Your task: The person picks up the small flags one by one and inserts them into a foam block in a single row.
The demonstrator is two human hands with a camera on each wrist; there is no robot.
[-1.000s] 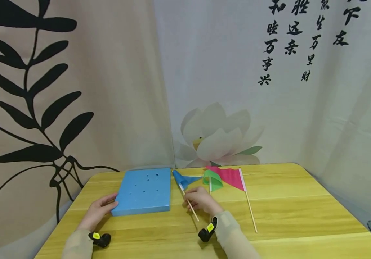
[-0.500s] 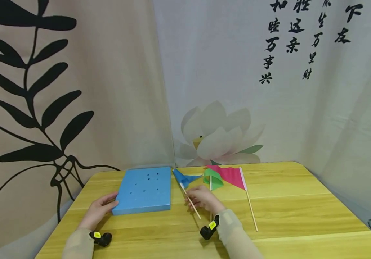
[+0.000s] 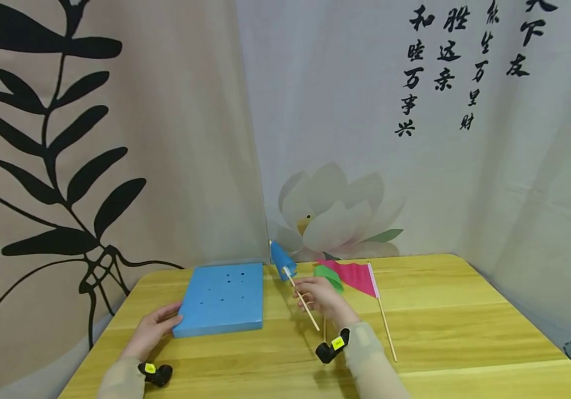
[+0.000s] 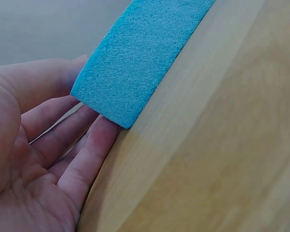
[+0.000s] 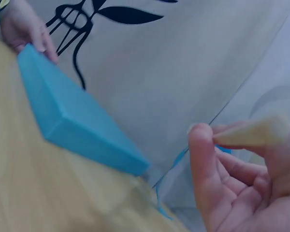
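Observation:
My left hand (image 3: 153, 331) grips the near left corner of a blue foam board (image 3: 248, 313) with several small holes in its top. In the left wrist view the thumb (image 4: 48, 79) lies over the upper edge and the fingers touch the side. My right hand (image 3: 326, 299) pinches the wooden stick of a small blue flag (image 3: 281, 259), which is tilted above the table, right of the board. That stick (image 5: 253, 134) shows between thumb and finger in the right wrist view. Behind the right hand, a green flag (image 3: 329, 278) is partly hidden; a pink flag (image 3: 355, 278) lies beside it.
The wooden table (image 3: 445, 327) ends at a pale curtain (image 3: 195, 138) printed with leaves, a flower and black writing. A black camera (image 3: 332, 346) is strapped to the right wrist, another black camera (image 3: 157, 374) to the left.
My right hand has lifted the blue flag off the table and shifted slightly right with it. The left hand stays at the board's corner.

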